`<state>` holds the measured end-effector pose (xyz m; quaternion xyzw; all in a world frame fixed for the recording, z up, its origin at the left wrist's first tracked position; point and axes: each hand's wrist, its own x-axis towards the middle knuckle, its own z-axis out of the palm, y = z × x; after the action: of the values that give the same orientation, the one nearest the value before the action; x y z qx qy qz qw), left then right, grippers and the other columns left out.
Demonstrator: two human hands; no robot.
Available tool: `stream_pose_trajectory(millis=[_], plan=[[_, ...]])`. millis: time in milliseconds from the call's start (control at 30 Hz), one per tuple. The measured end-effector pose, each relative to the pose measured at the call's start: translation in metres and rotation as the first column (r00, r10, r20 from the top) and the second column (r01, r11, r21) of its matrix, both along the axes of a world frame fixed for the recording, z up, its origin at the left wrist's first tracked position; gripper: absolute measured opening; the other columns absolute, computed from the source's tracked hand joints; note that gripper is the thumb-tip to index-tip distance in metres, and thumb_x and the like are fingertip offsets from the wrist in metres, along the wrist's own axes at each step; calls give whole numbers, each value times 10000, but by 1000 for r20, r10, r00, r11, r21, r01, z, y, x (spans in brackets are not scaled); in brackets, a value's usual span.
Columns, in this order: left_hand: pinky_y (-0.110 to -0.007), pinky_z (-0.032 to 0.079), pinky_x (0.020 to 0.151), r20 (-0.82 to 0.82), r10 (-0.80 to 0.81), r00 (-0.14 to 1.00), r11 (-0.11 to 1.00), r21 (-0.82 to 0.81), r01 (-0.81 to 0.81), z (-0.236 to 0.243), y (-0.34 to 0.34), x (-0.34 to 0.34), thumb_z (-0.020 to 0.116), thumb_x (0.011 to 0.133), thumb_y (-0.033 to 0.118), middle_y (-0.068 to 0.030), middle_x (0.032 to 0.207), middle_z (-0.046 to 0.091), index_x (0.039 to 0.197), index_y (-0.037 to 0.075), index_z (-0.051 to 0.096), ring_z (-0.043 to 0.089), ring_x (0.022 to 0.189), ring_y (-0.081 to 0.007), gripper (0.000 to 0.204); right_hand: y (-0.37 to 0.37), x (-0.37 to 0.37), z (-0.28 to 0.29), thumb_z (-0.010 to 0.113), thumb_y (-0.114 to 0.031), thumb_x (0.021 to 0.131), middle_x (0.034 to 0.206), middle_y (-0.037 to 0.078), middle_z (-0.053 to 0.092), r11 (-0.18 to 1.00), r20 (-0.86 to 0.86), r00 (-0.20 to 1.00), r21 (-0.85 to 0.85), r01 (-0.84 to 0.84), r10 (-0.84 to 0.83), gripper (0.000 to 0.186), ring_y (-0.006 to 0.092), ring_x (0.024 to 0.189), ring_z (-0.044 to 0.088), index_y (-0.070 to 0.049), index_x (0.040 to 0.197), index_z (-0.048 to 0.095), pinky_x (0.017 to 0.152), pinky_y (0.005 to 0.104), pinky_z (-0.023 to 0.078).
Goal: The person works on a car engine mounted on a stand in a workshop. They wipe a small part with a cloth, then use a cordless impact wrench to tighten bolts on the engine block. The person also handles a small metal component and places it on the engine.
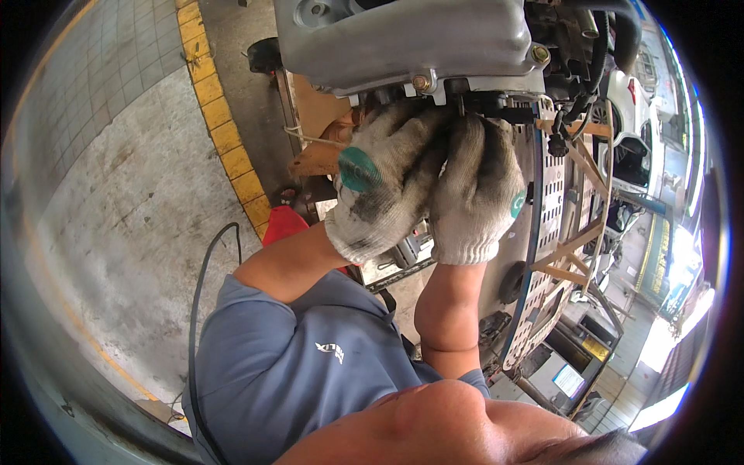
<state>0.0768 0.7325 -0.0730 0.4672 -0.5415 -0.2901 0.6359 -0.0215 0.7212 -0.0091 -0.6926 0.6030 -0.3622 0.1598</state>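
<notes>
A large grey metal engine cover (403, 46) fills the top of the head view, with bolts along its near edge. Below that edge, my left hand (380, 182) in a soiled white knit glove reaches in with bent fingers. Beside it, my right hand (474, 186), gloved alike, has its fingers curled together up against the engine's side. Both hands are closed and almost touch each other. Their fingertips go in among dark parts under the cover, so what they grip is hidden. A bolt (421, 82) shows just above the hands.
Black hoses and wiring (593, 77) hang at the engine's right. A perforated metal rack (549, 209) stands to the right, with a white car (632, 124) beyond. Brown cardboard (314, 108) lies left of the hands. A yellow floor line (225, 139) crosses the floor at left.
</notes>
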Motion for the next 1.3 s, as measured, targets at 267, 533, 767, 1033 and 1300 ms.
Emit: stream_pose_trajectory(millis=[267, 533, 767, 1033, 1300], plan=[[-501, 519, 860, -42, -60, 997, 998, 28, 61, 2, 0, 6, 662, 817, -2, -222, 1113, 651, 1191, 10, 683, 629, 991, -422, 375, -1, 3, 4, 635, -119, 1003, 971, 163, 734, 993, 176, 982, 109, 48, -67, 182, 252, 852, 684, 15, 1100, 712, 783, 358, 539], [-497, 517, 831, -95, -9, 995, 998, 66, 16, 1, 0, -1, 700, 804, 3, -209, 1089, 655, 1157, 25, 695, 635, 969, -410, 354, -1, 0, 11, 630, -120, 1015, 952, 158, 742, 987, -25, 998, 144, 67, -64, 181, 224, 833, 689, 25, 1081, 715, 772, 337, 534], [-443, 534, 865, -117, 46, 992, 994, 107, -33, 6, -1, -7, 689, 799, -36, -200, 1087, 679, 1117, 28, 705, 659, 1003, -391, 324, -1, 6, 7, 731, -61, 951, 972, 92, 741, 978, 303, 944, 193, 74, -132, 175, 123, 858, 645, 39, 1092, 702, 780, 280, 529], [-447, 538, 835, -45, 94, 995, 995, 20, -93, -5, -8, -9, 691, 777, -13, -209, 1056, 686, 1082, 13, 712, 665, 970, -402, 307, 2, 6, 15, 742, -72, 944, 1028, 101, 746, 965, 329, 934, 257, 56, -142, 242, 116, 914, 648, 52, 1145, 690, 821, 268, 530], [-464, 536, 782, -48, 94, 994, 995, 27, -93, -1, -5, -7, 693, 816, 23, -209, 1050, 685, 1103, 22, 710, 669, 912, -408, 287, 0, 1, 7, 647, -94, 1005, 998, 109, 745, 982, 208, 975, 185, 41, -80, 183, 136, 903, 650, 43, 1118, 692, 828, 288, 527]])
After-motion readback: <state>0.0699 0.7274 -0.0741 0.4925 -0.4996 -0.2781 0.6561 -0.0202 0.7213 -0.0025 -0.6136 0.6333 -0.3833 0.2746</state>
